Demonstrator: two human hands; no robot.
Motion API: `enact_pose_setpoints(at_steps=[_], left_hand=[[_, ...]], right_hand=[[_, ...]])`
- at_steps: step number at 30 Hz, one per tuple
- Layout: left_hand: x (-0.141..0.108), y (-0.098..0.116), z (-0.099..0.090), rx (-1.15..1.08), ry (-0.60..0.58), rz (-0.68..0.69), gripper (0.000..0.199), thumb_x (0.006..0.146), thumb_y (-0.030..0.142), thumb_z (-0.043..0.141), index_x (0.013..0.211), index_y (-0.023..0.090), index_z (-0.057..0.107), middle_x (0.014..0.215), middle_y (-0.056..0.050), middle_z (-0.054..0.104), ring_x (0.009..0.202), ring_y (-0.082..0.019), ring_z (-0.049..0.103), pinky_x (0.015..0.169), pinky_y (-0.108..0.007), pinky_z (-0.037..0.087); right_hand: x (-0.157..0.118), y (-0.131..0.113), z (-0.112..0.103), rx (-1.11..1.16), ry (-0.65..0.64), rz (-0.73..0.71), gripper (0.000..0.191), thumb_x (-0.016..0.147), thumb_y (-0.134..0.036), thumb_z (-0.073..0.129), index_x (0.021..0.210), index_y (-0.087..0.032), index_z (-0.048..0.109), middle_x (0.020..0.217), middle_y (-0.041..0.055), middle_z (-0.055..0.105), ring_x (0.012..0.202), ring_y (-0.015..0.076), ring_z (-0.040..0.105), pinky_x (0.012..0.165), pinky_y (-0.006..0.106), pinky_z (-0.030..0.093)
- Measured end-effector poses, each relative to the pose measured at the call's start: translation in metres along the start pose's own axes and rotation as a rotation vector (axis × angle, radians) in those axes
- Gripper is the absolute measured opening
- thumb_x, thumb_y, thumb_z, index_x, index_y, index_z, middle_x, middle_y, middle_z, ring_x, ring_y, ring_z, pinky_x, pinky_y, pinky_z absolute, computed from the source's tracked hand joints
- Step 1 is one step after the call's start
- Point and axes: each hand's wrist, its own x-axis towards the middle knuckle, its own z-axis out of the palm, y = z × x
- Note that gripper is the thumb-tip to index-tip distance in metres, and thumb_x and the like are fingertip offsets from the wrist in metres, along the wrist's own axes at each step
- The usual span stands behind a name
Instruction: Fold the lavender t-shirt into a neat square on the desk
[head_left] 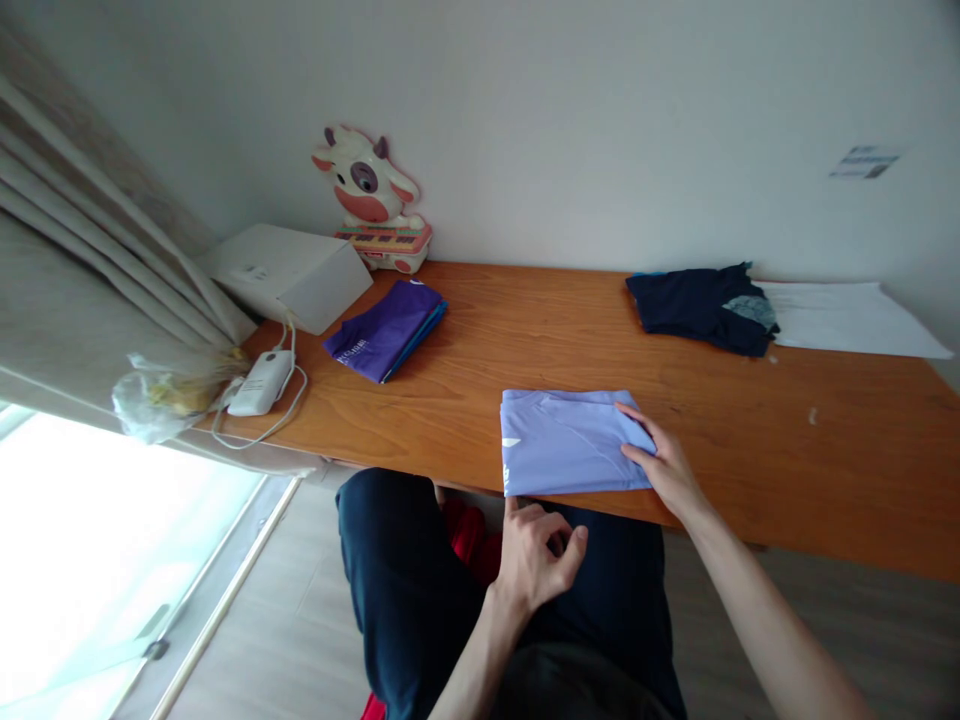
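A lilac folded garment [566, 445], probably a shirt, lies flat at the front edge of the wooden table, with white print along its left side. My right hand [667, 465] rests on its right end, thumb and index finger spread apart on the cloth. Below the garment's near left corner is my left hand [536, 560], its index finger stretched up to that corner. The other fingers of this hand are loosely curled and the thumb stands apart, with nothing between them.
Folded purple clothing [386, 330] lies at the left, near a white box [292, 270] and a cow-shaped toy keyboard [375, 200]. A white corded device [262, 383] and a plastic bag [161, 395] are at the left edge. Navy clothing [690, 308] overlaps a white sheet [840, 315] at the back right.
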Motion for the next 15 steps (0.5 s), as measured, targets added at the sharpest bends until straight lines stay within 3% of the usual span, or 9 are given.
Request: enact_pose_setpoints(at_steps=[6,10,15], left_hand=[[-0.001,-0.005,-0.004,0.013,-0.025,0.035,0.046,0.108,0.047,0.068,0.067,0.026,0.067,0.058,0.001,0.068,0.061,-0.02,0.065,0.11,-0.052,0.047],[-0.005,-0.013,-0.006,-0.035,0.055,0.012,0.062,0.112,0.05,0.058,0.056,0.025,0.053,0.053,0.0,0.057,0.056,-0.018,0.057,0.101,-0.048,0.051],[-0.009,-0.019,-0.004,-0.158,0.127,-0.095,0.071,0.117,0.059,0.049,0.055,0.025,0.056,0.054,0.0,0.058,0.056,-0.017,0.057,0.106,-0.05,0.053]], right_hand=[[-0.002,0.012,-0.005,-0.006,0.052,0.058,0.07,0.092,-0.035,0.079,0.162,-0.035,0.071,0.164,0.0043,0.072,0.155,0.0385,0.065,0.139,0.063,0.041],[-0.003,0.012,-0.007,-0.004,0.032,0.075,0.07,0.093,-0.037,0.078,0.162,-0.034,0.071,0.163,0.0039,0.073,0.153,0.0383,0.067,0.137,0.063,0.043],[-0.002,0.004,-0.012,-0.132,-0.009,0.007,0.068,0.098,-0.037,0.073,0.165,-0.032,0.069,0.169,0.0056,0.067,0.16,0.0358,0.061,0.141,0.061,0.037]])
